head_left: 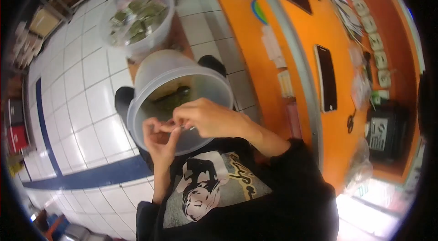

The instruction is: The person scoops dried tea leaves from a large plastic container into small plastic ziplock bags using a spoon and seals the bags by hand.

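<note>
My left hand point(161, 139) and my right hand point(204, 117) meet above the near rim of a translucent plastic tub point(150, 87). Fingers of both hands are pinched together around something small and pale, perhaps clear plastic, too small to make out. Inside the tub, below my hands, lies loose green-brown dried material point(175, 100). A dark scoop-like utensil point(181, 91) rests on it, partly in shadow. The tub is tilted toward me, in front of my lap.
Beyond it, a second translucent tub point(168, 17) holds several clear bags of green material point(142, 18). At right, an orange counter point(299, 36) carries a phone point(325, 78), scissors point(351, 122) and a black box point(388, 134). White floor tiles point(75, 99) spread left.
</note>
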Demonstrator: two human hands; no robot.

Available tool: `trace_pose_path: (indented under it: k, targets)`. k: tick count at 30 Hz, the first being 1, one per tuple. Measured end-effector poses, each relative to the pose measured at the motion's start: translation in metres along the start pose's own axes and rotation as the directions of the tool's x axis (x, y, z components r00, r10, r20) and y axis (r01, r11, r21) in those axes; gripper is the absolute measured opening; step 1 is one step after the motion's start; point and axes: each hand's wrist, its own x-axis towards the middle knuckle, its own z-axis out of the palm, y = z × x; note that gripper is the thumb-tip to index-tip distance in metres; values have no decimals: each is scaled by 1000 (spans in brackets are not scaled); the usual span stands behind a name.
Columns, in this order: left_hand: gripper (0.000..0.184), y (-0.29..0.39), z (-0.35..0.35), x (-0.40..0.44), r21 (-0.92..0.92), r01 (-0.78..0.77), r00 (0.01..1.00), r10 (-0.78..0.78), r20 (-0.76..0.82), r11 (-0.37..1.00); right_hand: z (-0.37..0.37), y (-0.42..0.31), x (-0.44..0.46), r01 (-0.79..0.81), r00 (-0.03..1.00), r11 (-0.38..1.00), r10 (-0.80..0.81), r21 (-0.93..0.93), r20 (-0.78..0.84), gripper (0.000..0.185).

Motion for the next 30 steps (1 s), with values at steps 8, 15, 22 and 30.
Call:
trace_pose_path:
  k: [8,15,22,30]
  targets:
    - [62,16,-5,4,62,-164,986,166,-19,984,-73,-55,32,-51,984,821,140,569,-114,13]
    - [21,19,-8,0,-27,72,989,-68,129,997,-63,-44,25,121,779,947,96,297,-620,39]
    - [28,33,-5,7,-41,-65,985,70,155,997,-65,-111,-109,-328,774,939,206,-101,-598,20]
    - [17,86,-23,23,307,-619,781,607,144,723,-70,-122,-137,-334,563,939,123,-89,-817,17]
